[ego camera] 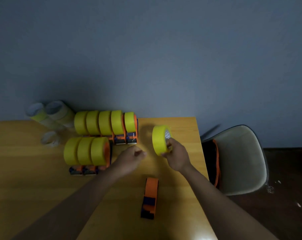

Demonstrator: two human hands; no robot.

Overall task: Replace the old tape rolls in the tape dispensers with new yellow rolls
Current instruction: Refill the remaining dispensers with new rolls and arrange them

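Wooden table [34, 179]; right hand [177, 155] grip around yellow roll [159, 140]

No text, label, brand, number or sign can be read anywhere in the head view. The only printed marking shows on the white inner core of the yellow tape roll [160, 140] held up over the far right part of the table; it is a pattern of small dark marks, too blurred to make out as letters or figures. The orange tape dispenser [150, 198] lying near, and the dispensers in rows at the far left, bear nothing legible.
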